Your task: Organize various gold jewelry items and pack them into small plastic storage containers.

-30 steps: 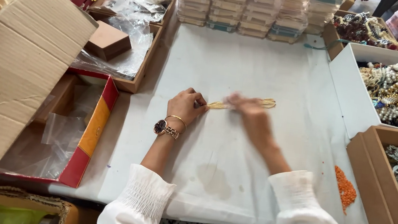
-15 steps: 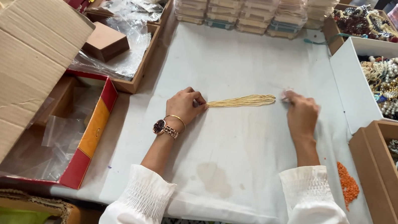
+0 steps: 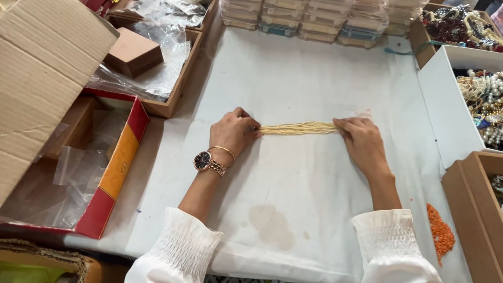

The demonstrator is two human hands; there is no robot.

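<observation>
Since earlier, right hand (image 3: 361, 140) slid outward, stretching the gold bead strands (image 3: 300, 127) (multi-strand, apparently) flat; left hand (image 3: 235, 132) pinches the other end

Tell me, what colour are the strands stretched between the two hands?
Pale gold or cream bead strands, seen in the head view.

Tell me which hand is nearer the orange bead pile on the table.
Right. The right hand lies up and left of the orange bead pile, holding one end of the gold strands; the left hand holds the far end.
</observation>
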